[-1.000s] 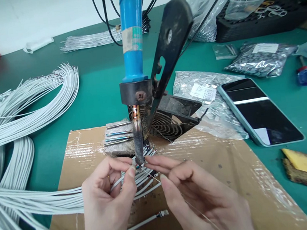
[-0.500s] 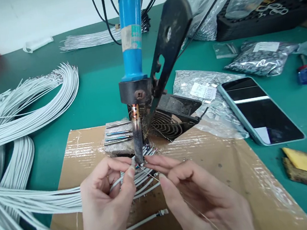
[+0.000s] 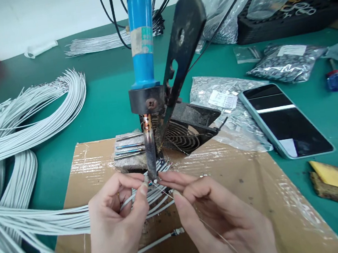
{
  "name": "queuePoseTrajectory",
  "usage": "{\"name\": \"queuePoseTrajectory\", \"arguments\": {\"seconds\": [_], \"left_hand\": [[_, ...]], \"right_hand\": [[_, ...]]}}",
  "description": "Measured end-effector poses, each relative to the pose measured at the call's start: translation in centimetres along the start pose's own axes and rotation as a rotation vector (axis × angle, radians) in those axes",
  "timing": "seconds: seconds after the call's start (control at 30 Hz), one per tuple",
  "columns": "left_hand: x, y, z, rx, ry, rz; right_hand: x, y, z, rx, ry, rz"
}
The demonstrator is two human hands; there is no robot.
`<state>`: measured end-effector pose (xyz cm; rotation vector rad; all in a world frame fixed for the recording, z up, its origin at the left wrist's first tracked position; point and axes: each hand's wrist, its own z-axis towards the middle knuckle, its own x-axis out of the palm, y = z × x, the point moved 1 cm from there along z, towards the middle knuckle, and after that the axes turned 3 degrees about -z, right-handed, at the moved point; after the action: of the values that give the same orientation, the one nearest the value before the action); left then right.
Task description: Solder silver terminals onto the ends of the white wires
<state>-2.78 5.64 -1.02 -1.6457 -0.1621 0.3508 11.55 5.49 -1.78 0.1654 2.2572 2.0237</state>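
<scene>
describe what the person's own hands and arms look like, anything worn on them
The left hand and right hand are both bare, without gloves. No sleeve, watch or bracelet shows, though the picture's lower edge cuts the arms off around the wrists.

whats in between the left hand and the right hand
The head view shows the soldering iron's dark tip, white cables below it, and the end of the thin wire in the right hand.

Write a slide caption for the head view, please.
Beneath a blue soldering iron, the left hand pinches a white cable and the right hand holds solder wire.
</scene>
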Motion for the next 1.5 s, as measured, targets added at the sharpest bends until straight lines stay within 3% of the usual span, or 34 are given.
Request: {"name": "queuePoseTrajectory", "arguments": {"seconds": [0.17,0.33,0.47,0.77,1.0,1.13,1.5], "left_hand": [[0.2,-0.1,-0.1,0.003,0.001,0.009],[0.7,-0.4,-0.5,-0.051,-0.125,-0.062],[0.4,-0.4,-0.4,-0.012,-0.044,-0.006],[0.3,-0.3,-0.1,-0.027,-0.027,-0.003],[0.6,-0.4,-0.3,-0.057,-0.065,-0.036],[1.3,-0.8,-0.7,-0.097,-0.165,-0.096],[1.1,-0.6,-0.5,-0.100,-0.111,-0.085]], "right_hand": [[0.1,0.0,-0.1,-0.002,-0.012,0.013],[0.0,-0.1,-0.1,-0.016,0.000,-0.003],[-0.1,-0.1,0.1,-0.026,-0.003,-0.021],[-0.2,-0.5,0.2,-0.044,-0.010,-0.058],[-0.1,-1.0,0.2,-0.063,-0.024,-0.081],[-0.2,-0.5,0.1,-0.041,-0.021,-0.067],[-0.5,-0.7,0.4,-0.058,0.016,-0.101]]}}
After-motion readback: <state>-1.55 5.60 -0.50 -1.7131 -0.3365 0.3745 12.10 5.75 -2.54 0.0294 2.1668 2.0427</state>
